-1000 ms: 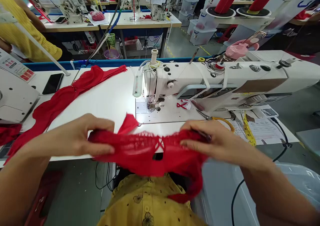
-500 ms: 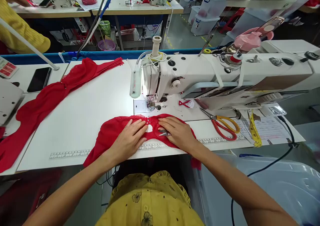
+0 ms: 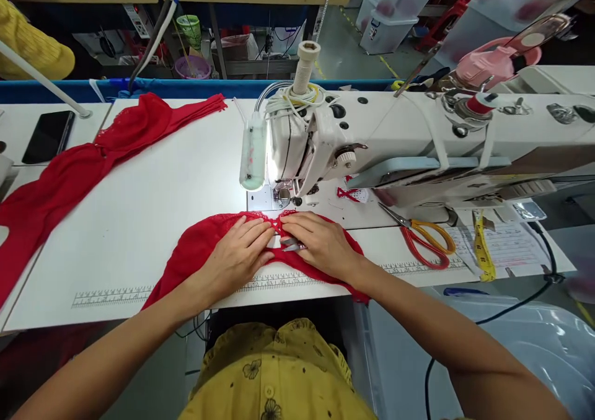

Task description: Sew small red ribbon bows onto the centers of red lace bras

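Observation:
A red bra (image 3: 199,241) with lace trim lies spread at the table's front edge, just below the sewing machine's presser foot (image 3: 283,194). My left hand (image 3: 244,249) rests on its left cup, fingers stretched out and flat on the cloth. On the other cup, my right hand (image 3: 320,246) presses the fabric close to the centre piece. Small metal thread snips (image 3: 294,245) stick out from under the right fingers, blades pointing left; their grip is hidden in the palm. The fingertips of both hands nearly meet at the centre.
Orange-and-red-handled scissors (image 3: 423,237) lie right of the hands, near a yellow tape measure (image 3: 483,246) and papers. Another red bra (image 3: 69,175) stretches across the left side, by a black phone (image 3: 49,137). The sewing machine (image 3: 372,119) spans the back; a clear plastic bin (image 3: 511,345) stands below right.
The right hand has shifted slightly left with the snips, so the gap between the hands is narrower. The view has moved closer and tilted down a little.

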The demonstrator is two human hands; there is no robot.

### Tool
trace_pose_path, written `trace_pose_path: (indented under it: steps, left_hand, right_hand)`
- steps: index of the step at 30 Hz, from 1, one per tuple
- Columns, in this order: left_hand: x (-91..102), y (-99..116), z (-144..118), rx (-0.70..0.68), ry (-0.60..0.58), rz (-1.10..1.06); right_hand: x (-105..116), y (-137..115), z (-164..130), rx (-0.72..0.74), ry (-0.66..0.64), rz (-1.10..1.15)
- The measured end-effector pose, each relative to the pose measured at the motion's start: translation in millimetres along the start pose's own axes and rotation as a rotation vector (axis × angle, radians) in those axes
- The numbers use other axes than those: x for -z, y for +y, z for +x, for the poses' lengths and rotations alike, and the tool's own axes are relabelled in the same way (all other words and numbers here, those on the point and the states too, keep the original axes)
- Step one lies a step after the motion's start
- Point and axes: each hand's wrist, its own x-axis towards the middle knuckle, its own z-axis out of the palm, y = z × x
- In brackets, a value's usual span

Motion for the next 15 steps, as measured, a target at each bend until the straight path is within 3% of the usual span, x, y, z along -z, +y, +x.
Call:
trace_pose_path:
  steps: [8, 11, 15]
  left_hand:
    - [-2.4, 5, -1, 0.025, -0.017, 0.140]
    - [1.5, 7, -2, 0.047, -0.018, 0.083]
    - [7.9, 12, 6, 0.119, 0.068, -0.063]
  right_hand:
    - [1, 1, -1, -0.040, -0.026, 0.011]
    - [2, 3, -4, -0.007, -0.001, 0.033]
    - [5, 1, -2, 0.017, 0.067, 0.043]
